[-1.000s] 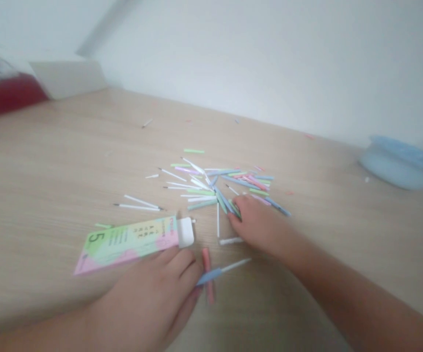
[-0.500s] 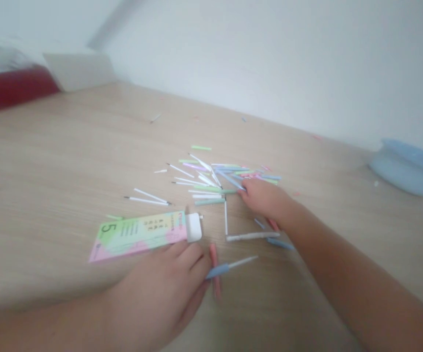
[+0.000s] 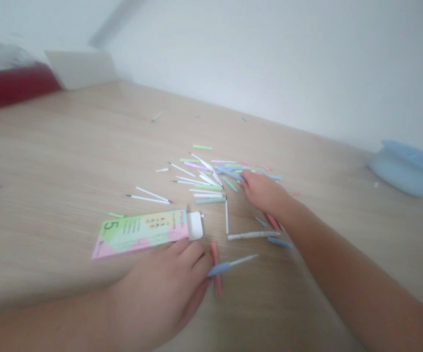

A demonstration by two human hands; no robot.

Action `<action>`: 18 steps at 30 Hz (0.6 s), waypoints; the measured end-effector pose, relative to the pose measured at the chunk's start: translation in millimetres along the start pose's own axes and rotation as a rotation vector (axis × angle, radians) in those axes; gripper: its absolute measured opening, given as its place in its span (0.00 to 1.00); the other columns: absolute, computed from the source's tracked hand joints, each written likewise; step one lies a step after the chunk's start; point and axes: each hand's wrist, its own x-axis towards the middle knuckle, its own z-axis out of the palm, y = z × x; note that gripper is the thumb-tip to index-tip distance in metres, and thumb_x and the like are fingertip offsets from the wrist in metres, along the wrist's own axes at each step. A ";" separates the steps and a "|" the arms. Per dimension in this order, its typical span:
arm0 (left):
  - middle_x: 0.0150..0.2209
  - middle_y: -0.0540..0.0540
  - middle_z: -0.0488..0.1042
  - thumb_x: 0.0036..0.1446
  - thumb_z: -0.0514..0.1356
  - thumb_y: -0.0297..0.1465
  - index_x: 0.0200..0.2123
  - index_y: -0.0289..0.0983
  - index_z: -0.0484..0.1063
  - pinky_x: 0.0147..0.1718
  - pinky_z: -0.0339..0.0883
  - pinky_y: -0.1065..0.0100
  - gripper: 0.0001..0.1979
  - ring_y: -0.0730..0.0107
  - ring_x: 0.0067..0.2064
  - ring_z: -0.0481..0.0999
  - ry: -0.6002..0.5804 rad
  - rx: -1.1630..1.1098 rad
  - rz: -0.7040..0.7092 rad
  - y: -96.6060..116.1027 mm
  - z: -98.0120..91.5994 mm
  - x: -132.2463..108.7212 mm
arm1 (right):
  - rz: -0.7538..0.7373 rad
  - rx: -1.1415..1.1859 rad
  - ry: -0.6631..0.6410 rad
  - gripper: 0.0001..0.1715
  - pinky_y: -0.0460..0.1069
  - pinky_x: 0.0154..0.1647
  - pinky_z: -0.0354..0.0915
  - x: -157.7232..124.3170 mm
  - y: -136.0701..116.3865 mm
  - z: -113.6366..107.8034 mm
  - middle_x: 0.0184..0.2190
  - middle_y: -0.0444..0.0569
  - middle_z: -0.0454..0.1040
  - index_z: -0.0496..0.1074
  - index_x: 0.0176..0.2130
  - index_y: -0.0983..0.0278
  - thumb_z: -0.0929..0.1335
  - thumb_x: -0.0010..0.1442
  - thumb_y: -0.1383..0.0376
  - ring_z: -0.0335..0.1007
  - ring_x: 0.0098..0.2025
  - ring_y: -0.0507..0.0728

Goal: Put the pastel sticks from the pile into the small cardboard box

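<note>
My left hand (image 3: 174, 281) is closed at the front of the table around a blue pen barrel (image 3: 219, 269), from which a thin white refill (image 3: 244, 260) points right. Under that barrel lies a red tube (image 3: 214, 250). My right hand (image 3: 264, 193) reaches into the pile of pen parts, its fingers pinched on the end of a blue tube (image 3: 231, 173). Left of it, white refills (image 3: 185, 170) with dark tips and coloured tubes (image 3: 210, 201) are scattered. Just beyond my left hand is a flat pastel carton (image 3: 141, 232), its white end flap (image 3: 195, 226) open.
Two white sticks meet at a corner, the longer white stick (image 3: 253, 235) lying between my hands. A light blue object (image 3: 409, 168) stands at the right by the wall (image 3: 270, 63). At the back left are a red item (image 3: 16, 85) and a beige panel (image 3: 81, 70).
My right hand has shifted slightly up within the pile, and the blue tube at its fingers has moved with it. A green tube there now lies at another angle. My left hand stays nearly still.
</note>
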 end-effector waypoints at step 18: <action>0.52 0.42 0.75 0.71 0.52 0.31 0.62 0.40 0.66 0.48 0.76 0.51 0.18 0.53 0.50 0.76 0.022 0.008 0.004 -0.8 2.0 0.2 | -0.172 0.125 0.085 0.19 0.55 0.66 0.60 -8.7 16.4 9.1 0.62 0.57 0.76 0.77 0.57 0.65 0.63 0.72 0.69 0.71 0.63 0.63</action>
